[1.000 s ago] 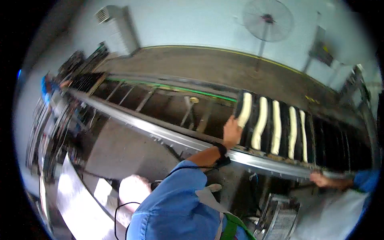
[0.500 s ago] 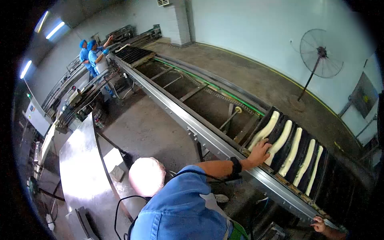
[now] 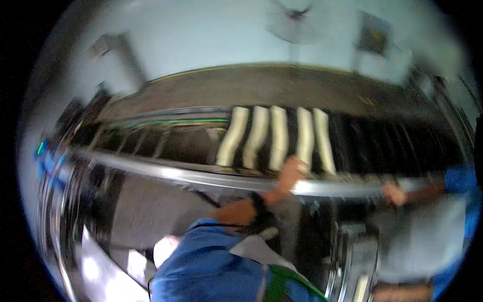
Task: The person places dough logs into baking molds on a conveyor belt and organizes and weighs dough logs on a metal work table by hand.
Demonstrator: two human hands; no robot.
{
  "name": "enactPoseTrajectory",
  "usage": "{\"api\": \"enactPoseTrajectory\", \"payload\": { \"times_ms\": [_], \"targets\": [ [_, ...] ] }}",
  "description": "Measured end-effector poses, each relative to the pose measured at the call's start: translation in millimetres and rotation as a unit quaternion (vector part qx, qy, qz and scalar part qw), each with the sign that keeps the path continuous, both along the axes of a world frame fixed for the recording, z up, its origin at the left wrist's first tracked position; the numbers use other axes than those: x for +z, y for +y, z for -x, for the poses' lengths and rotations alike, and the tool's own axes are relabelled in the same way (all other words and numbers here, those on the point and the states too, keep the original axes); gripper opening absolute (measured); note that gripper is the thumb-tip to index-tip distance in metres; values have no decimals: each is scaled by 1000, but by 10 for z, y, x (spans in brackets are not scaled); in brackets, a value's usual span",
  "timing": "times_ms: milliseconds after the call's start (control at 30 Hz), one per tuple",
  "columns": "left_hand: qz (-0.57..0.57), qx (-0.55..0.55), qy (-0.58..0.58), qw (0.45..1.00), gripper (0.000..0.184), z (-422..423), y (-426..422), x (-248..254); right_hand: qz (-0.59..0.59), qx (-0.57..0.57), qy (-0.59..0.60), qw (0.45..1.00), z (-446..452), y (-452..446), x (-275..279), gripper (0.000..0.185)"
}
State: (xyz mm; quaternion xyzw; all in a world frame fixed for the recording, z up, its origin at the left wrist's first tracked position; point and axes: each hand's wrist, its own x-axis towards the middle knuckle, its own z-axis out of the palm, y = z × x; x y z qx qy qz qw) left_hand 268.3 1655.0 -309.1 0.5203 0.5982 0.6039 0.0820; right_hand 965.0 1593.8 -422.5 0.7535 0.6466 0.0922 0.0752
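My left hand (image 3: 292,173), with a black band at the wrist, reaches over the metal rail of a conveyor. It is at the near end of a pale, dough-like strip (image 3: 304,133), the fourth from the left. Motion blur smears its fingers, so their grip is unclear. Several such strips, including the leftmost one (image 3: 234,136), lie across dark grooved trays (image 3: 357,143). My right hand is out of view.
At the right, a co-worker's hand (image 3: 395,194) is at the metal rail (image 3: 211,178); their other forearm (image 3: 402,293) shows lower down. A metal sheet (image 3: 108,269) stands lower left. A fan (image 3: 294,20) is at the wall.
The view has swung around. My left hand was at the leftmost strips, with fingers spread half a second ago; now it is by the fourth. The co-worker's second forearm has come into view.
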Motion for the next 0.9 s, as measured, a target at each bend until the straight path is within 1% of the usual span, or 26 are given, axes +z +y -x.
{"api": "enactPoseTrajectory", "payload": {
  "times_ms": [33, 100, 133, 167, 200, 233, 267, 300, 333, 367, 433, 467, 500, 533, 600, 633, 667, 733, 767, 800, 867, 900],
  "targets": [
    [-15, -35, -102, 994, 21, -24, 46, -59, -1, -5, -24, 1000, -274, -359, -91, 37],
    [88, -28, 67, 994, 23, -66, -23, 150, 4, -8, -84, 996, -746, -1120, -247, 37],
    [86, -60, 54, 993, 29, -56, -48, 138, 11, -11, -102, 995, -841, -1312, -296, 38],
    [132, -12, 146, 980, 29, -107, -50, 199, 94, -122, -43, 987, -308, -1161, 175, 27],
    [149, -40, 154, 976, 27, 8, -7, 28, 108, -106, -69, 986, -340, -1174, 136, 31],
    [153, -57, 95, 982, 25, -136, 23, 117, 117, -131, 12, 984, -385, -1077, 91, 39],
    [164, -65, 68, 982, 26, -224, 3, 212, 87, -212, 60, 971, -7, -1003, 417, 43],
    [160, -81, 55, 982, 26, -224, 40, 165, 141, -231, 89, 959, 34, -943, 517, 46],
    [157, -93, 42, 982, 26, -194, 69, 121, 146, -229, 105, 957, 128, -914, 632, 46],
    [164, -89, 74, 980, 26, -186, 106, 90, 150, -182, 168, 957, 33, -936, 597, 42],
    [190, -103, 55, 975, 26, -241, 219, 73, 158, -133, 226, 952, 47, -893, 654, 39],
    [211, -110, 38, 970, 26, -253, 252, 68, 105, -144, 359, 916, 76, -864, 691, 36],
    [185, -144, 1, 972, 26, -225, 301, -16, 49, -151, 486, 859, 213, -805, 782, 32],
    [189, -141, -5, 972, 26, -234, 372, -70, 54, -151, 481, 862, 459, -699, 997, 32],
    [196, -130, -1, 972, 27, -231, 505, -112, 10, -231, 585, 777, 1192, -418, 1639, 30],
    [184, -129, -39, 974, 29, -238, 557, -87, -7, -191, 635, 748, 1413, -289, 1849, 32],
    [192, -132, -41, 972, 29, -169, 639, -64, -12, -177, 663, 727, 1573, -121, 1938, 33],
    [215, -69, -88, 970, 31, -154, 876, -6, -38, -137, 708, 692, 1837, 231, 2207, 35],
    [197, -75, -94, 973, 32, -87, 971, -79, -52, -112, 726, 676, 1980, 409, 2353, 37],
    [201, -89, -122, 968, 32, -35, 1022, -35, -45, -101, 731, 674, 2077, 565, 2487, 37],
    [253, -95, -156, 950, 32, 48, 1076, 6, -43, -90, 732, 674, 2284, 861, 2691, 37],
    [266, -88, -145, 949, 35, 61, 1067, 68, -58, -77, 745, 660, 2396, 993, 2763, 36]
  ]
}}
